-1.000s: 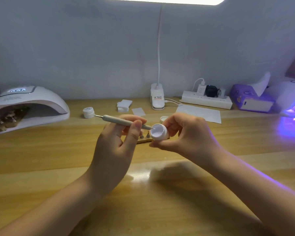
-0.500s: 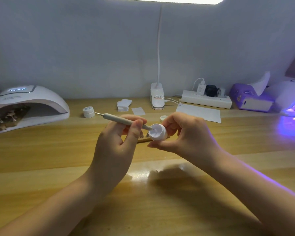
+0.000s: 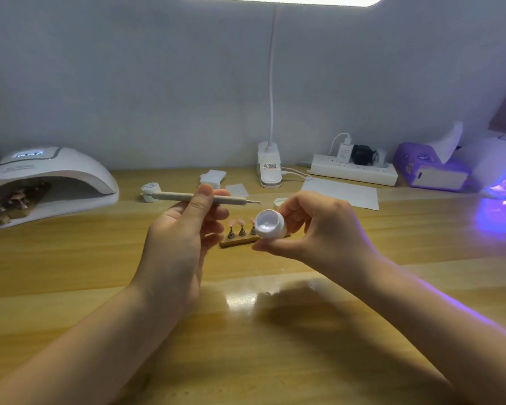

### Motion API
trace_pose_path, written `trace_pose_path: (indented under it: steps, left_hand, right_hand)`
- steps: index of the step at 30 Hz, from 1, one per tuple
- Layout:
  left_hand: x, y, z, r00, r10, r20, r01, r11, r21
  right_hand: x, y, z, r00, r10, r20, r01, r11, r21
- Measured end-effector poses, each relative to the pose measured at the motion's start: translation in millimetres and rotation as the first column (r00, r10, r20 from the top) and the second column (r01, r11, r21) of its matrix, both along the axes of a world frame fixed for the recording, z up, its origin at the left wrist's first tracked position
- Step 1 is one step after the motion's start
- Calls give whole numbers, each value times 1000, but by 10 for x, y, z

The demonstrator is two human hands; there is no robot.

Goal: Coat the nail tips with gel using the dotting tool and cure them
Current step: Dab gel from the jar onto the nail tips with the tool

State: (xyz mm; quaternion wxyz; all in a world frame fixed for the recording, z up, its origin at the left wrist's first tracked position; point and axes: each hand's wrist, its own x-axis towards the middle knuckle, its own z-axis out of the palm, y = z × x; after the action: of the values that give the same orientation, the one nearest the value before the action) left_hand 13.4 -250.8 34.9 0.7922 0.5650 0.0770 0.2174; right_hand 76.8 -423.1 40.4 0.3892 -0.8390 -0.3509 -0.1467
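My left hand (image 3: pixel 184 235) pinches a grey dotting tool (image 3: pixel 234 200) held level, its metal tip pointing right and clear of the jar. My right hand (image 3: pixel 319 229) holds a small white gel jar (image 3: pixel 270 225), open and tilted toward me. Behind the hands, pink nail tips (image 3: pixel 241 222) stand on small metal stands on a wooden strip (image 3: pixel 237 241), partly hidden by the jar. A white curing lamp (image 3: pixel 44 182) at the far left has another strip of tips inside it.
A second small jar (image 3: pixel 151 190) and a loose lid (image 3: pixel 279 202) lie behind my hands. White pads (image 3: pixel 214 176), a paper sheet (image 3: pixel 342 192), a clip lamp base (image 3: pixel 269 171), a power strip (image 3: pixel 354 171), a purple tissue box (image 3: pixel 430 171) and a lit UV lamp (image 3: pixel 503 176) line the back.
The dotting tool's tip has lifted out of the jar and now points level to the right. The right hand lowered the jar slightly, exposing the nail tips behind.
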Motion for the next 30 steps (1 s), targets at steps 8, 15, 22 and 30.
trace_pose_path:
  steps: [8,15,22,30]
  left_hand:
    - [-6,-13,51,991,-61,121,84,978,-189]
    - [10,-10,18,992,-64,108,82,981,-176]
    - [25,1,-15,997,-58,53,69,972,-226]
    - [64,62,-88,999,-47,-23,38,950,-311]
  right_hand:
    - [11,13,-25,999,10,-33,-10,1000,22]
    - [21,20,-48,999,11,-31,-9,999,42]
    - [79,9,-89,999,-17,-32,18,999,30]
    - [407,-169,-195,974,-202,-107,203,979,0]
